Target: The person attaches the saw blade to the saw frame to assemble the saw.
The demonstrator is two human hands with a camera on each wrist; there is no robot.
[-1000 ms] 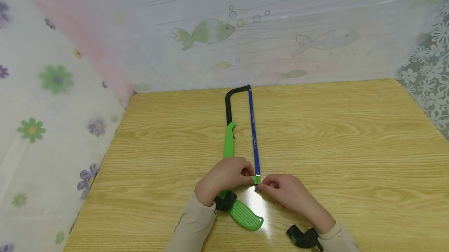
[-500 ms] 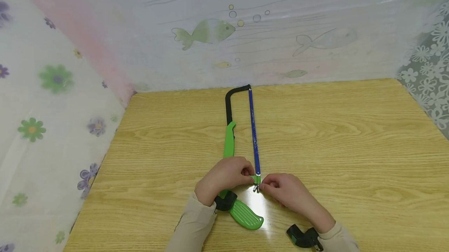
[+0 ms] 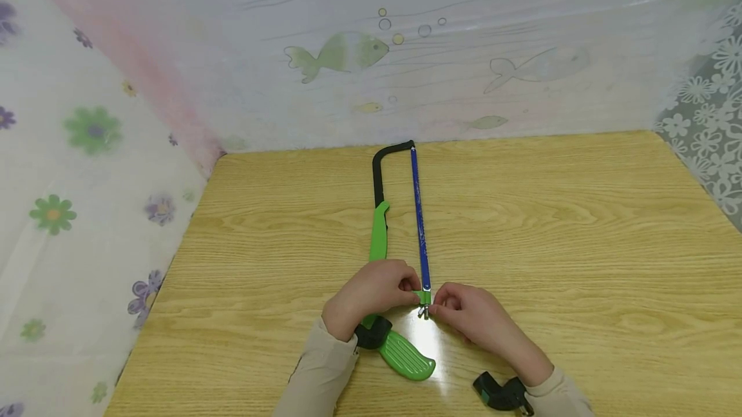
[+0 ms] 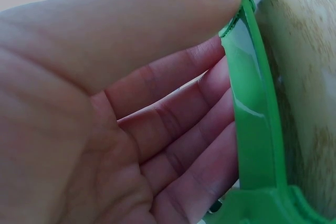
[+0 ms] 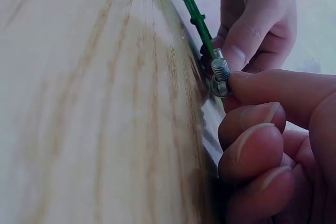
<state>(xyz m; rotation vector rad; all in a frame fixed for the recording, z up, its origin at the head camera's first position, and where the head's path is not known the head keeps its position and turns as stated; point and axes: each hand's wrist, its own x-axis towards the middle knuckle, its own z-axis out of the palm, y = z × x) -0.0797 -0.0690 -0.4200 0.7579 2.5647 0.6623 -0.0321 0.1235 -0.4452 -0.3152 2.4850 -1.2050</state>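
Note:
A hacksaw [image 3: 378, 233] lies on the table, its black front frame pointing away and its green ribbed handle towards me. The blue blade [image 3: 420, 217] runs along its right side to a green blade holder [image 3: 425, 297]. My left hand [image 3: 371, 291] grips the green frame beside that holder, thumb on top in the left wrist view. Behind the holder sits a metal wing nut [image 3: 424, 312] on a threaded bolt [image 5: 220, 68]. My right hand [image 3: 478, 317] has its thumb tip against the wing nut, with the fingers curled close by. Part of the handle is hidden under my left wrist.
The wood-grain table [image 3: 580, 223] extends widely on both sides. A wall sheet with fish [image 3: 348, 53] meets its back edge, and a flowered sheet [image 3: 52, 214] borders the left. Black wrist cameras are strapped to both wrists.
The thumb and fingers of my right hand have shifted slightly at the wing nut, which has turned and shows its wings more plainly. My left hand and the hacksaw stay put.

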